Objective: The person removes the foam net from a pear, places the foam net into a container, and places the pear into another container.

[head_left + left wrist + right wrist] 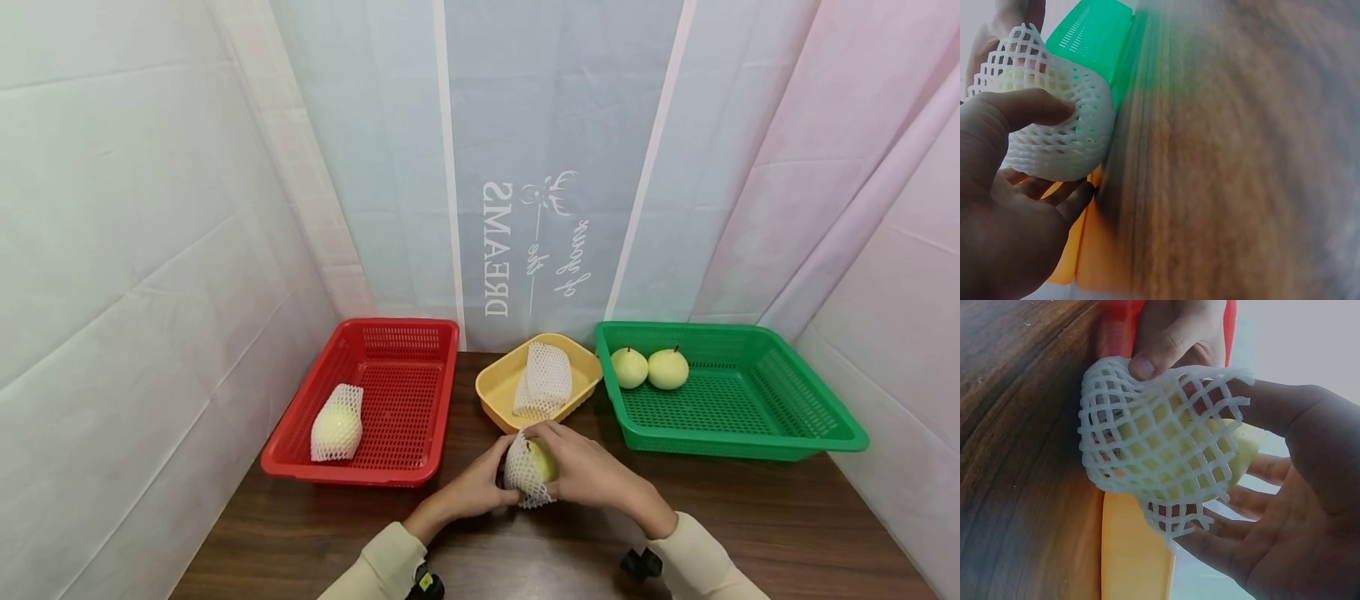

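Two hands on one pear (543, 461), half sleeved in a white foam net (521, 472), just near of the yellow tray (498, 387), between red basket (352, 477) at left and green basket (705, 443) at right. Left hand (472, 490) grips the net; right hand (592, 468) holds the pear around its bare end. Net edge sits skewed: uneven tugging could tear strands, and a slack grip might drop the pear onto the wooden table (517, 554).
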Motion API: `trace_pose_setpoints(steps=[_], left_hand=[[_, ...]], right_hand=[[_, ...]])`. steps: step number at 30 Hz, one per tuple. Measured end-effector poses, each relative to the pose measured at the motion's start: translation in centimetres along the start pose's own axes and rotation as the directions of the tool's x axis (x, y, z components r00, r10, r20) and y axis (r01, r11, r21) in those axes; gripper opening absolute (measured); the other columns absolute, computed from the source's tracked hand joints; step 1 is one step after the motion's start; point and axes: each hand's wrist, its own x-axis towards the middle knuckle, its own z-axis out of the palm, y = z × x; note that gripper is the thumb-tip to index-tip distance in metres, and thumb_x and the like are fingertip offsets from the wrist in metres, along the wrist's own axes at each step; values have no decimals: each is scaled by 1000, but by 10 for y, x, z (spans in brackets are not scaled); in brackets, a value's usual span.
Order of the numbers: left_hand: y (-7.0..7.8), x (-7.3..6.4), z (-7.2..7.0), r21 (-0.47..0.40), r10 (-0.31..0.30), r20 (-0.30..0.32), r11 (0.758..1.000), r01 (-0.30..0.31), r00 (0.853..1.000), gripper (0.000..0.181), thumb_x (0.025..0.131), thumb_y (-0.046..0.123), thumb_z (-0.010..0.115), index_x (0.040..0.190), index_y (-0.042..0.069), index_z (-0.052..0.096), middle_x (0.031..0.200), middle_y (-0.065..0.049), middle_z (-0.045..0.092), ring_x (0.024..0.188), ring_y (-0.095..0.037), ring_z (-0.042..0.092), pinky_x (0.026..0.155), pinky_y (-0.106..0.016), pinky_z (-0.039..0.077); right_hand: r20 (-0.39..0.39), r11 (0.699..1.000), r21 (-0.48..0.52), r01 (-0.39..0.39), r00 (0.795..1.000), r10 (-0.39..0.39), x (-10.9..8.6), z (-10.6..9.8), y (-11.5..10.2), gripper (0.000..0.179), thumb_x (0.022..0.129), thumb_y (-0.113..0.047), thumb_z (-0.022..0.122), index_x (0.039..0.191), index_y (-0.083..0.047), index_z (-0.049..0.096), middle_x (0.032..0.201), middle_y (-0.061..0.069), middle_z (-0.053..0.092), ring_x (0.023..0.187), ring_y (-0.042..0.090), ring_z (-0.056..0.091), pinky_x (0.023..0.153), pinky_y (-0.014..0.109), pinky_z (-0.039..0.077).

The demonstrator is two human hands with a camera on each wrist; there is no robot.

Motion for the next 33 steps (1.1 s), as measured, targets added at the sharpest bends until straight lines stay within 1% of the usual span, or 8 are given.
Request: trace_pose_setpoints(steps=[2, 8, 13, 17, 21, 27, 33], left_hand=[[0, 0, 0, -12, -10, -7, 1000, 10, 1000, 83, 87, 7, 79, 158, 24, 41, 151, -2, 56, 131, -13, 56, 110, -32, 46], [0, 1, 1, -49, -13, -32, 999, 12, 999, 73, 88, 5, 77, 153, 21, 48, 147, -3, 59, 127, -14, 58, 104, -30, 50], [-1, 2, 1, -62, -19, -58, 998, 15, 998, 66, 91, 5, 76, 150, 20, 52, 148, -3, 61, 130, -15, 58, 105, -29, 51], [-1, 2, 1, -72, -11, -85, 997, 5, 996, 60, 93, 4, 75, 148, 18, 56, 146, -4, 64, 131, -18, 60, 105, -29, 52], [1, 1, 1, -95, -3, -111, 995, -8, 994, 55, 92, 2, 74, 144, 15, 60, 140, -6, 70, 127, -19, 66, 102, -28, 54], [1, 2, 2, -78, -7, -147, 997, -4, 989, 48, 92, 2, 74, 137, 14, 66, 127, -4, 77, 118, -13, 69, 97, -25, 54], [1, 3, 2, -69, 2, -184, 997, -15, 983, 36, 94, 7, 76, 128, 16, 71, 117, -1, 81, 113, -10, 71, 95, -25, 54]], right_hand=[[-1, 1000, 11, -1, 1000, 1, 0, -1, 0, 74, 72, -6, 91, 140, -10, 60, 141, 12, 63, 121, 27, 66, 92, 48, 57], [-11, 999, 46, 17, 1000, -17, 0, -4, 1, 72, 74, -7, 92, 139, -10, 59, 140, 10, 63, 122, 24, 64, 95, 45, 57], [-16, 998, 49, 25, 1000, -24, 1, -6, 2, 72, 74, -9, 92, 139, -10, 60, 140, 11, 63, 124, 25, 64, 96, 46, 56], [-19, 998, 52, 20, 1000, -19, 0, -8, 2, 72, 75, -10, 92, 139, -11, 60, 140, 10, 63, 124, 25, 63, 96, 45, 56], [-28, 999, 43, 30, 999, -29, 0, -9, 2, 72, 76, -13, 93, 139, -11, 59, 140, 10, 63, 124, 24, 63, 96, 44, 57], [-36, 999, 37, 30, 999, -29, -1, -12, 1, 71, 77, -14, 93, 140, -13, 60, 139, 9, 63, 123, 24, 64, 94, 43, 57], [-38, 999, 44, 20, 999, -19, -1, -17, 1, 71, 77, -14, 92, 141, -16, 60, 144, 9, 63, 128, 26, 63, 96, 46, 57]])
